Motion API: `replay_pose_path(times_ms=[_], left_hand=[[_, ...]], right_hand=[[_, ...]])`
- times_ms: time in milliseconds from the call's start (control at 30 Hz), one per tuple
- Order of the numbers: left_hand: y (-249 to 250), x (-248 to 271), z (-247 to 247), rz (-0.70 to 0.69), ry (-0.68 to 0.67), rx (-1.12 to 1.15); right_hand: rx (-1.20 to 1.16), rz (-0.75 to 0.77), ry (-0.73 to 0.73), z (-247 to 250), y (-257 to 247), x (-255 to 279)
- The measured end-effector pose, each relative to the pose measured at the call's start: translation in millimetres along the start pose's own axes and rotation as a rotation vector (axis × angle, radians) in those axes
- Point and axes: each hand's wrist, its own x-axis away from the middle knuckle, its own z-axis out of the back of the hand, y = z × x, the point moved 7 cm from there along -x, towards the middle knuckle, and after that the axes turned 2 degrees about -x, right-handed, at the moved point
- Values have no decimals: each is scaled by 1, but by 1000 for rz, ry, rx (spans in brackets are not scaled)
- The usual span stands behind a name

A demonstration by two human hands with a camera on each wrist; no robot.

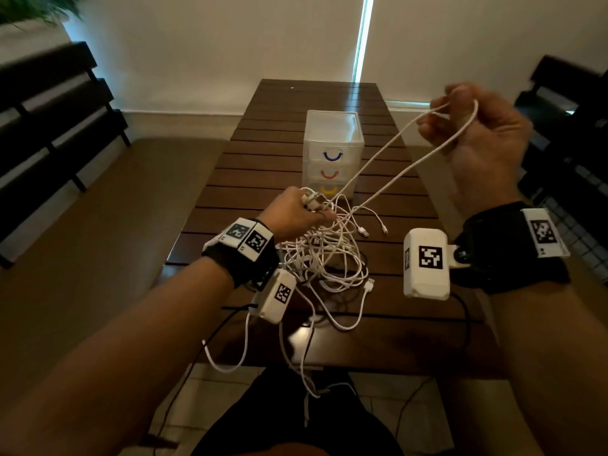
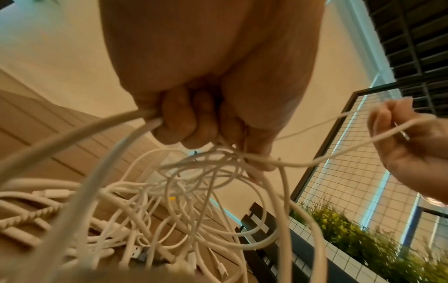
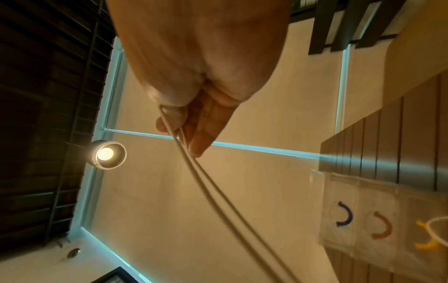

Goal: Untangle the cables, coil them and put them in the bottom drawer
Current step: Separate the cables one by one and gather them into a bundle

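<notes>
A tangle of white cables [image 1: 324, 260] [image 2: 169, 206] lies on the dark slatted table [image 1: 256, 179]. My left hand [image 1: 296, 212] [image 2: 198, 122] is low over the heap, fingers curled round several strands and a plug end. My right hand [image 1: 477, 126] [image 3: 194, 122] is raised to the right and pinches a loop of one white cable [image 1: 394, 159] [image 3: 218, 191]. Its two strands run taut down to the left hand. Behind the heap stands a clear three-drawer unit [image 1: 333, 149] [image 3: 358, 210] with blue, red and yellow handles; all its drawers look closed.
Cable ends hang over the table's near edge [image 1: 296, 363] toward my lap. Loose USB plugs [image 1: 370, 286] lie beside the heap. Dark benches [image 1: 49, 126] flank the table on the left and right. A planter with green plants [image 2: 363, 239] lies off to one side.
</notes>
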Motion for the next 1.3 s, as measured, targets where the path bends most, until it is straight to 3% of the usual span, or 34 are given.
replay_pose_path(times_ms=[67,167,233,333,400,500,567,667,767,900,1100,1233,1300], left_hand=[[-8,1,6,26,10,-35],[-13,3,18,38,62,-135],[-9,4,23,39,61,-211],[2,6,22,21,21,-307],[10,8,18,2,4,-344],[17,9,16,-15,2,-331],[13,10,19,-20,0,-273],[2,12,23,11,-18,-143],[-4,11,28,49,-31,29],[-8,10,25,87,-121,11],[-5,6,27,58,-70,-6],[1,5,36,11,-43,-88],[6,4,36,-17,-42,-120]], right_hand=[[137,-66,-63,8,9,0],[702,-261,-315,15,33,4],[951,-303,-364,18,39,3],[910,-180,-272,-9,28,9],[956,-162,-471,-45,39,30],[1140,-258,-843,-75,73,63],[1160,-295,-909,-78,86,69],[1144,-229,-826,-77,89,63],[1061,-108,-636,-75,79,53],[762,-29,-333,-66,49,28],[588,37,-5,-39,23,8],[959,25,-18,-45,23,16],[1201,93,-298,-74,28,30]])
